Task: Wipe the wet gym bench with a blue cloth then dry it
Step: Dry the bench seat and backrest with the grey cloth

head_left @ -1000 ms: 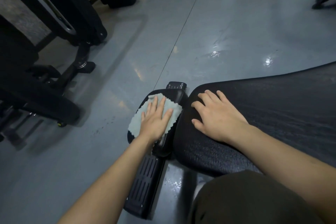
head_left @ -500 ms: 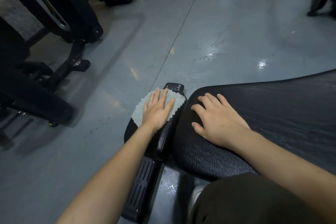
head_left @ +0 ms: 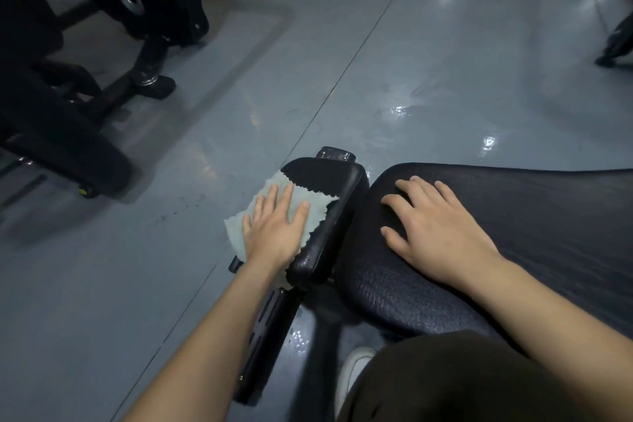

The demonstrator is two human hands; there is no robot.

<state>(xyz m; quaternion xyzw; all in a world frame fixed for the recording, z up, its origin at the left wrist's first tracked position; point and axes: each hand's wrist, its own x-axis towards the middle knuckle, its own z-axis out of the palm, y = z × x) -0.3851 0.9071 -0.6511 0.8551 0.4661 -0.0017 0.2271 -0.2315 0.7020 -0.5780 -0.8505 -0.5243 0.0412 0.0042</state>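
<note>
Hands at work on a black gym bench: the left hand (head_left: 274,229) lies flat, fingers spread, pressing a pale blue cloth (head_left: 263,216) onto the small seat pad (head_left: 325,188). Since a moment ago the cloth has slid toward the pad's left edge (part now overhangs the grey floor (head_left: 411,44)), so wiping looks underway. The right hand (head_left: 442,226) rests open, fingers straight, on the long back pad (head_left: 548,216). Drying is not yet begun.
</note>
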